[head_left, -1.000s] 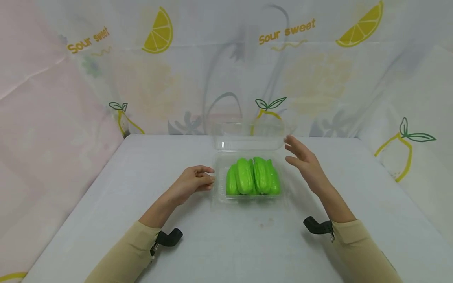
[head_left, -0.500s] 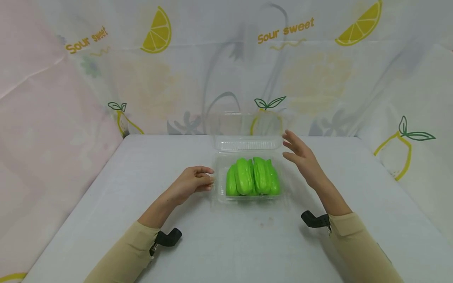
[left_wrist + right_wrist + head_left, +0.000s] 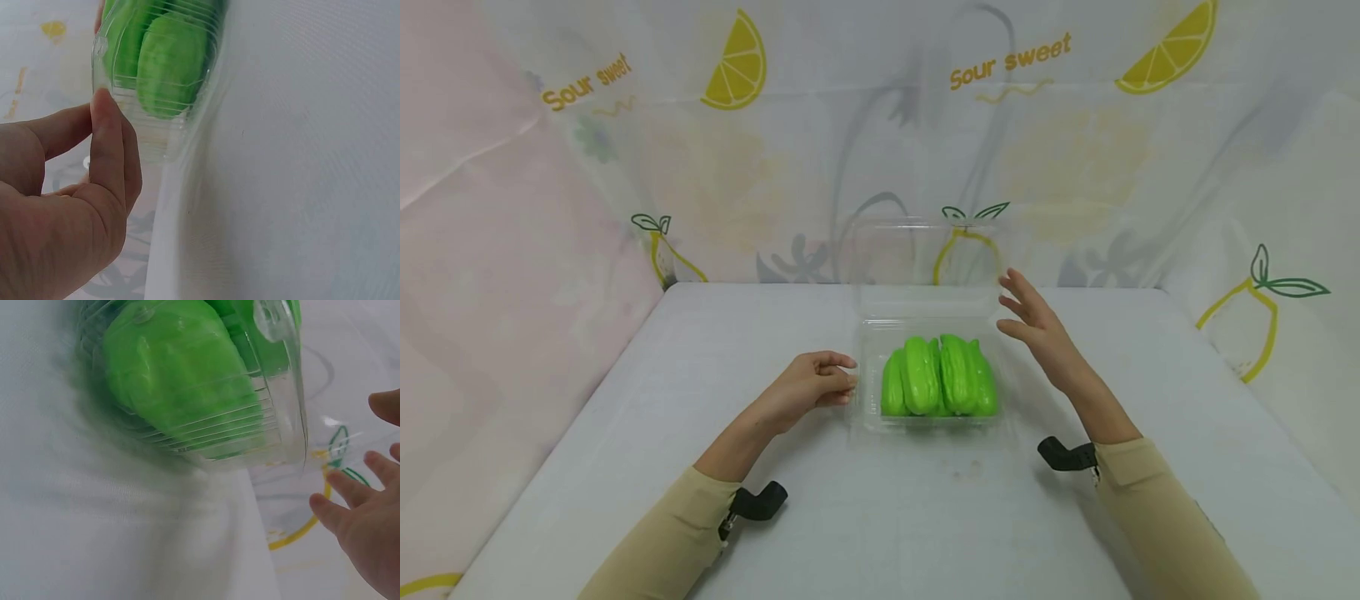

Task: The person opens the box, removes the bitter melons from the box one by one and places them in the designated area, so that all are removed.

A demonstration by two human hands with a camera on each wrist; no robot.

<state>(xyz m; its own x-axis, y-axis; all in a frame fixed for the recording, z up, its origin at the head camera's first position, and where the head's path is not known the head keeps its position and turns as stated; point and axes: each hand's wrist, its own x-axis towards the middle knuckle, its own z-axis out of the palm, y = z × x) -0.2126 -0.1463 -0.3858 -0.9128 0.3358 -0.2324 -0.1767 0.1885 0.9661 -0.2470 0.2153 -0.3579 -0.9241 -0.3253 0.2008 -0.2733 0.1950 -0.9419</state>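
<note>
A clear plastic clamshell box [image 3: 868, 392] sits on the table, filled with several bright green, oblong, ribbed vegetables [image 3: 938, 377]. Its transparent lid [image 3: 895, 258] stands raised at the back edge. At the box's left side my left hand [image 3: 805, 387] pinches the rim between thumb and fingers, as the left wrist view also shows with the fingertips [image 3: 105, 103] at the rim. My right hand [image 3: 1048, 342] is held up beside the lid's right edge, fingers spread and extended; whether it touches the lid I cannot tell. The right wrist view has the fingers [image 3: 337, 512] apart from the box's lower part.
A white-covered table [image 3: 880, 517] lies under the box. Behind it hangs a cloth backdrop [image 3: 820, 150] printed with lemons, and more cloth closes in both sides. Black wrist mounts [image 3: 760, 502] stick out from both sleeves.
The lid's top edge has risen in the head view, and more of the lid shows. My right hand has moved slightly up and left alongside it. The left hand stays at the rim.
</note>
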